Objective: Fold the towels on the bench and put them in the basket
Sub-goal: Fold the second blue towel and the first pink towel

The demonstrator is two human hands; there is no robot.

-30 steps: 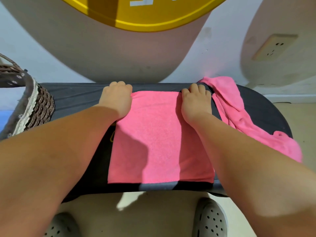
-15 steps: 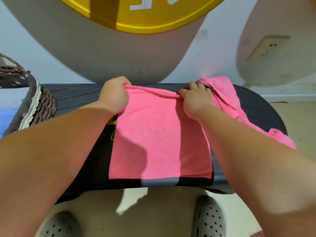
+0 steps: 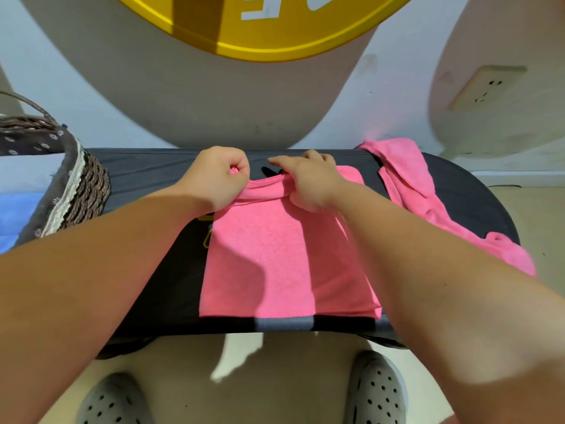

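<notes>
Open bench left, clutter right
Bare bench top runs to the wicker basket at far left; a crumpled pink towel crowds the right end.

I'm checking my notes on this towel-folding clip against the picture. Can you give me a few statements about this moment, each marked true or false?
1. The left hand and the right hand both grip the far edge of the flat pink towel. True.
2. The woven wicker basket stands by the right end of the black padded bench. False: the basket is by the left end.
3. A crumpled pink towel lies on the bench to the right of the flat one. True.
4. The person is barefoot. False: grey perforated clogs show below the bench.
</notes>
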